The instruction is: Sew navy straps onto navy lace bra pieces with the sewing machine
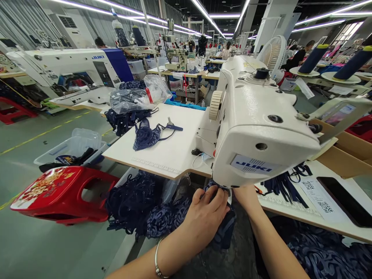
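Observation:
My left hand (pixel 207 213) has its fingers bent and pressed onto a navy patterned bra piece (pixel 226 231), just below the head of a white sewing machine (pixel 252 128). Part of the piece hangs down past my fingertips. My right hand (pixel 244 193) reaches in at the other side of the machine head, which hides its fingers. The needle area is hidden as well. On the white table (pixel 186 143) to the left lies a navy bra (pixel 146 135) with its strap and a small tool beside it.
Navy bra pieces (pixel 133 205) are heaped below the table's left side. A red stool (pixel 66 193) and a clear plastic bin (pixel 81 143) stand farther left. Navy straps (pixel 287 186), a QR-code sheet (pixel 316 197) and a phone (pixel 347 199) lie on the right.

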Available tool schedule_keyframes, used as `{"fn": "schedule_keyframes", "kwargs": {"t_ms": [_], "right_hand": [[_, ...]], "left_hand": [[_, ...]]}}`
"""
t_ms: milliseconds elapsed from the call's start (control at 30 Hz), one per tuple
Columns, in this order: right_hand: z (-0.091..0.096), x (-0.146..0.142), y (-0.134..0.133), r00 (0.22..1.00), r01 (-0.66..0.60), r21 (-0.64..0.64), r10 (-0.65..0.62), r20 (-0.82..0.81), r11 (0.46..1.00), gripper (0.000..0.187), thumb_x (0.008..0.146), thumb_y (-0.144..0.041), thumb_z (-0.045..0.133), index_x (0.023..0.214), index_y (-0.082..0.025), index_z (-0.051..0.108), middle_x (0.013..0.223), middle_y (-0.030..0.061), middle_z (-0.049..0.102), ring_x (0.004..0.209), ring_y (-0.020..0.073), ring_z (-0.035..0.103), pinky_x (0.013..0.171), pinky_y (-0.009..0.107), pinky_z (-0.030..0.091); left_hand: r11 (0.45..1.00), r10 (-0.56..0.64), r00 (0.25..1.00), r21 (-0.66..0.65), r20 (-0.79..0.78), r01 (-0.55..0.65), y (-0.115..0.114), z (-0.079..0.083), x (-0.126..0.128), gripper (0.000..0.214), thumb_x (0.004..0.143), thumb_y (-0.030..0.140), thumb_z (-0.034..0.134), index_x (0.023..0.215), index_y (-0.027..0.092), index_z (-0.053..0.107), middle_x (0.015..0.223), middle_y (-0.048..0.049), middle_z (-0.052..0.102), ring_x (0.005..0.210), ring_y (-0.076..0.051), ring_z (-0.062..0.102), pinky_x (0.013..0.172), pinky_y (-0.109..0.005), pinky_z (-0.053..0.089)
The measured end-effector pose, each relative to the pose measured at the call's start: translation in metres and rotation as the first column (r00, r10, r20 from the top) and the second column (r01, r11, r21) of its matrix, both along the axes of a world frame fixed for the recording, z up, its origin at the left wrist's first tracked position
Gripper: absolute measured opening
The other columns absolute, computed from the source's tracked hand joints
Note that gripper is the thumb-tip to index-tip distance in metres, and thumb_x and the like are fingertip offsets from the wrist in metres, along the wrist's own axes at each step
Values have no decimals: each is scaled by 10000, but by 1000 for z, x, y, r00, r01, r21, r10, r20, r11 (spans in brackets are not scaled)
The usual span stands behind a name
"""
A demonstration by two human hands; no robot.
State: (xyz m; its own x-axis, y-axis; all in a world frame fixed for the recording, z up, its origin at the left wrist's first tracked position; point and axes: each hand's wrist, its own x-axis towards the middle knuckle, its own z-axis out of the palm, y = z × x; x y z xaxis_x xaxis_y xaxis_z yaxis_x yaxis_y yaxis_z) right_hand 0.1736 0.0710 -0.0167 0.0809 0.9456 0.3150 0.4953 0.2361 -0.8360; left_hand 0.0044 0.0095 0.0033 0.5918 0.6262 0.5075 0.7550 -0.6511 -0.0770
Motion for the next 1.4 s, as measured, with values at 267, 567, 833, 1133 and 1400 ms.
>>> {"fn": "schedule_keyframes", "kwargs": {"t_ms": [267, 567, 833, 1133, 1400], "right_hand": [[-3, 5, 4, 992, -30, 21, 27, 120, 999, 282, 762, -238, 519, 965, -198, 709, 969, 124, 746, 1069, 318, 627, 909, 465, 520], [-10, 8, 6, 995, -22, 27, 20, 97, 999, 193, 784, -284, 546, 868, -223, 709, 939, 123, 746, 1064, 338, 613, 929, 498, 490], [9, -3, -21, 988, 152, 28, -152, 13, 988, 284, 910, -379, 427, 889, -199, 646, 837, 73, 669, 902, 242, 614, 849, 382, 500], [4, -6, -102, 990, -120, -312, 88, -114, 942, 348, 946, -527, 429, 842, -207, 516, 723, -29, 492, 664, 137, 471, 614, 226, 384], [-3, -12, -99, 983, -115, -359, 53, -176, 926, 335, 974, -492, 371, 899, -199, 517, 752, -23, 489, 679, 133, 438, 627, 237, 363]], "left_hand": [[1000, 0, 1000, 8, -14, 1, 0, -8, -1, 309, 984, 297, 497, 1274, 209, 557, 1215, -33, 607, 1172, -176, 516, 910, -321, 334], [999, 39, 998, 6, 57, -39, -1, -11, -2, 299, 987, 286, 480, 1259, 201, 572, 1198, -35, 637, 1149, -187, 542, 906, -332, 335], [998, 33, 972, 51, 232, -46, 4, -13, -2, 250, 1010, 265, 427, 1147, 221, 631, 1094, -3, 701, 1081, -169, 588, 899, -369, 311], [995, -62, 987, 84, 147, 50, 5, -13, -1, 330, 1019, 211, 342, 1183, 173, 627, 1100, -39, 690, 1063, -209, 580, 924, -373, 365], [991, -85, 995, 107, 42, 80, 4, -8, 2, 361, 985, 126, 330, 1235, 145, 590, 1106, -63, 668, 1044, -229, 588, 907, -363, 430]]}}
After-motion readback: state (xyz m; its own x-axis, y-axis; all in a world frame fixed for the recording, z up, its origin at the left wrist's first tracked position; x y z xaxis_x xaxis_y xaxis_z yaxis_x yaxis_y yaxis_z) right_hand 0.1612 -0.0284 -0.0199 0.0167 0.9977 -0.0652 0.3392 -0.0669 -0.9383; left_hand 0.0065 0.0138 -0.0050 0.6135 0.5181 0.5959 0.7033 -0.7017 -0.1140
